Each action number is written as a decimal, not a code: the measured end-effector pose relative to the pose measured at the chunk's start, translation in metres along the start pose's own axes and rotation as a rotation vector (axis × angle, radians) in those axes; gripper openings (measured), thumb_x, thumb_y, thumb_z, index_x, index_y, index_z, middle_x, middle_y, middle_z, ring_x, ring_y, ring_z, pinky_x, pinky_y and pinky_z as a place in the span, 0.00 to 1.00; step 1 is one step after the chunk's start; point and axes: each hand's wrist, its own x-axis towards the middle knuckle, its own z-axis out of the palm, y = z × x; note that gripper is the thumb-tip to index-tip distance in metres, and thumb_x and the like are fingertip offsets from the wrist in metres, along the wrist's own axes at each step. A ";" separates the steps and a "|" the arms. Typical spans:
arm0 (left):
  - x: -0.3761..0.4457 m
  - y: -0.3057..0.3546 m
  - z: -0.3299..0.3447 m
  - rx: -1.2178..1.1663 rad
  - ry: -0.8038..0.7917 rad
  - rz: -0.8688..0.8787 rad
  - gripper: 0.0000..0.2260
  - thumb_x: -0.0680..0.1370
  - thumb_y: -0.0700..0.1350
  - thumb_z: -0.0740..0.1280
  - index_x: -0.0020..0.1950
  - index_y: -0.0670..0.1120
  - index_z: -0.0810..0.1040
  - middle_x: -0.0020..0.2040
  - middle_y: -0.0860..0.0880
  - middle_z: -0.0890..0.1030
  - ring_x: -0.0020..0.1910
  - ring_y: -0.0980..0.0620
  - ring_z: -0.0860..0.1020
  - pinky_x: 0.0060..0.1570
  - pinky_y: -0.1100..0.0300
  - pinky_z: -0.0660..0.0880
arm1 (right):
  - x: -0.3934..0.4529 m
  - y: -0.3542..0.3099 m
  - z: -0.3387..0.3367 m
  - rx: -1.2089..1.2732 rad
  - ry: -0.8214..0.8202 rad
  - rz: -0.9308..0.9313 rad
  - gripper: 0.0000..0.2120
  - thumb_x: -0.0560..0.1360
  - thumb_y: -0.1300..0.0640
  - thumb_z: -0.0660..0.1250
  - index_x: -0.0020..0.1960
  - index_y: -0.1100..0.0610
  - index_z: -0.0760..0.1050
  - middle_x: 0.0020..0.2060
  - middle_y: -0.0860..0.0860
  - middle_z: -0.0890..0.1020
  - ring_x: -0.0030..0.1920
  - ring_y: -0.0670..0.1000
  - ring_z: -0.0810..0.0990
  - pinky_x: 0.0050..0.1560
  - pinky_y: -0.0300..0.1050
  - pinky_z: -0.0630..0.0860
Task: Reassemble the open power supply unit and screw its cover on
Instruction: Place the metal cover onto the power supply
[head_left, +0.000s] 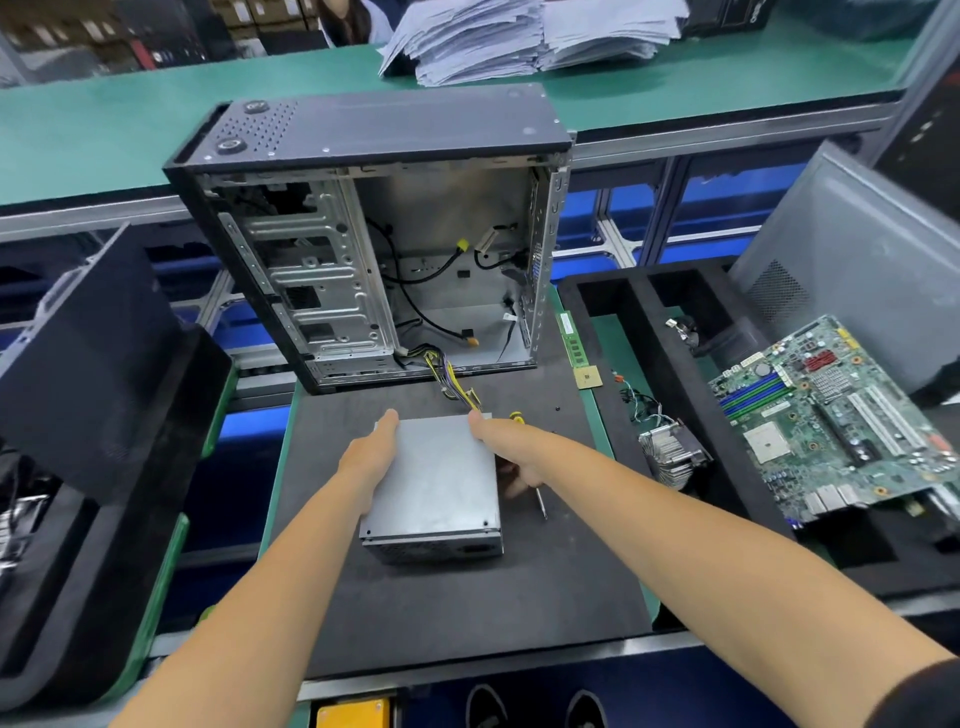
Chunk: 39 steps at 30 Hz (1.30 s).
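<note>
Left hand (370, 464) lies flat along the grey metal power supply box (435, 483), right hand (506, 457) grips its other side (screwdriver tucked beneath?), so its yellow-black cable bundle (453, 383) may snag.

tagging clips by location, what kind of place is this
Likely a computer repair or teardown line in a workshop: an opened PC case stands on the bench mat, a bare motherboard lies in a foam tray, and a green conveyor runs behind.

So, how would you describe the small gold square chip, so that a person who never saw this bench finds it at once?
Start at the open computer case standing at the back of the dark mat. Beside its lower right corner a green memory stick lies on the mat, and the gold chip lies flat just below that stick's near end. It alone there is square and gold.
</note>
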 end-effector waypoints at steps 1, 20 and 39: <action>0.000 0.001 -0.001 -0.005 0.000 -0.015 0.35 0.75 0.68 0.56 0.77 0.49 0.61 0.74 0.46 0.65 0.69 0.41 0.67 0.68 0.44 0.65 | 0.001 -0.001 0.001 -0.011 -0.007 0.004 0.28 0.80 0.38 0.49 0.71 0.56 0.65 0.64 0.56 0.74 0.59 0.59 0.76 0.54 0.57 0.74; -0.007 0.004 -0.008 -0.069 -0.079 -0.054 0.27 0.71 0.63 0.59 0.60 0.44 0.74 0.57 0.43 0.79 0.52 0.43 0.78 0.51 0.50 0.74 | 0.007 0.004 0.002 -0.007 -0.059 0.004 0.22 0.80 0.42 0.54 0.67 0.54 0.68 0.57 0.53 0.78 0.55 0.55 0.78 0.64 0.58 0.71; 0.001 -0.004 -0.004 -0.081 -0.161 -0.047 0.23 0.75 0.65 0.57 0.49 0.48 0.78 0.49 0.45 0.82 0.49 0.44 0.80 0.54 0.50 0.74 | 0.016 0.013 -0.007 0.070 -0.069 -0.059 0.23 0.77 0.41 0.62 0.65 0.55 0.70 0.57 0.53 0.79 0.56 0.55 0.80 0.61 0.56 0.75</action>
